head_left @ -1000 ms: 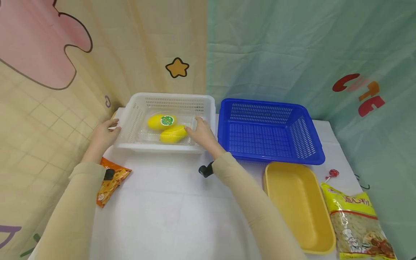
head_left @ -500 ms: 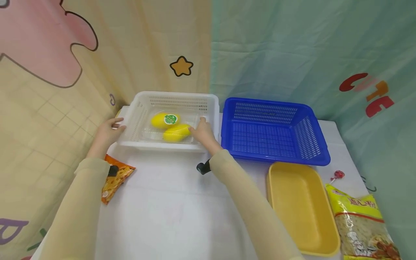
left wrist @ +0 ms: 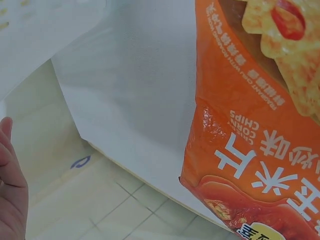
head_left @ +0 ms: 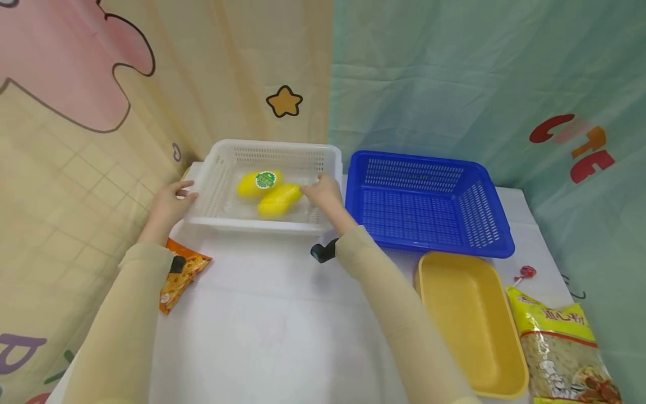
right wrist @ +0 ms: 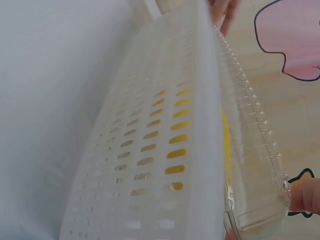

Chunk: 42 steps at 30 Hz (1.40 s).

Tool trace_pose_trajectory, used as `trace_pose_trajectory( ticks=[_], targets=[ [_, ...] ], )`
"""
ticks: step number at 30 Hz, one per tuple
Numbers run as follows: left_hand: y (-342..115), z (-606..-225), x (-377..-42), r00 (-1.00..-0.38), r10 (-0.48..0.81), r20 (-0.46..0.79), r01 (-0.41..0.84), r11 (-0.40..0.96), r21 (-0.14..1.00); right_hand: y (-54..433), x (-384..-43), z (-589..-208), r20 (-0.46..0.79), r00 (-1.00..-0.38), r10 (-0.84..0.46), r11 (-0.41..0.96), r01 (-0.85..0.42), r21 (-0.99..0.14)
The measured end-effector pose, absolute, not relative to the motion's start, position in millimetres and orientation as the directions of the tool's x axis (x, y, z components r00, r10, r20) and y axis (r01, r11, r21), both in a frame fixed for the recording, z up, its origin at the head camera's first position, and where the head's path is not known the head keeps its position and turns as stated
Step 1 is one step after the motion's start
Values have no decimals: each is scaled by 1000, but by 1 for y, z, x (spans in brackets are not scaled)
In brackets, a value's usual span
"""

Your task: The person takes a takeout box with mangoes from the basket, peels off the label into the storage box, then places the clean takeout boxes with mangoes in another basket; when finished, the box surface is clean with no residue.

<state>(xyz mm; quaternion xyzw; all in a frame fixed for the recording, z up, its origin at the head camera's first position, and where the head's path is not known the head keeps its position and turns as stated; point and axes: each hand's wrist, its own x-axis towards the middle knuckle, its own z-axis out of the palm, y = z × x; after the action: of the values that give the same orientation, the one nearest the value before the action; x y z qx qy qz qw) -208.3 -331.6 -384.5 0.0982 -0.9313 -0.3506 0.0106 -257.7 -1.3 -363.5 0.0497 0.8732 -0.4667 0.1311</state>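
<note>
In the head view a white basket [head_left: 262,225] stands at the back left. Within it is a clear plastic fruit box [head_left: 308,209] with two yellow mango-like fruits [head_left: 279,200] and a green round sticker [head_left: 266,179]. My right hand [head_left: 327,193] grips the box's right end. The right wrist view shows the clear box [right wrist: 255,165] standing above the basket rim, a finger [right wrist: 305,195] at its corner. My left hand [head_left: 171,205] is at the basket's left side, fingers loosely bent; whether it touches the basket I cannot tell.
A blue basket [head_left: 426,247] stands right of the white one, with a yellow tray [head_left: 469,325] before it. Further right lie a red lollipop [head_left: 527,272] and a bag of pasta-like pieces [head_left: 562,348]. An orange corn-chip bag [head_left: 184,278] lies by my left forearm.
My right hand has closed on the fruit box and raised its right end a little; the fruits have shifted and tilted with it. The left hand stays by the white basket. The view has shifted slightly.
</note>
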Motion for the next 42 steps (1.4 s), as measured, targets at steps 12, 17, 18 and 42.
trace_pose_trajectory(
  ticks=[12,17,18,42],
  targets=[
    [-330,-389,-215,-984,-173,-29,-150,741,655,67,-238,-326,-215,-975,-61,446,166,-880],
    [-333,-389,-219,-984,-173,-38,-156,740,654,106,-212,-313,-199,-976,-89,443,140,-885],
    [-334,-389,-220,-984,-174,-41,-158,742,652,114,-205,-312,-205,-974,-96,453,141,-880],
    [-336,-394,-223,-979,-203,-24,-168,729,663,182,-53,-383,-332,-912,-241,394,221,-892]
  ],
)
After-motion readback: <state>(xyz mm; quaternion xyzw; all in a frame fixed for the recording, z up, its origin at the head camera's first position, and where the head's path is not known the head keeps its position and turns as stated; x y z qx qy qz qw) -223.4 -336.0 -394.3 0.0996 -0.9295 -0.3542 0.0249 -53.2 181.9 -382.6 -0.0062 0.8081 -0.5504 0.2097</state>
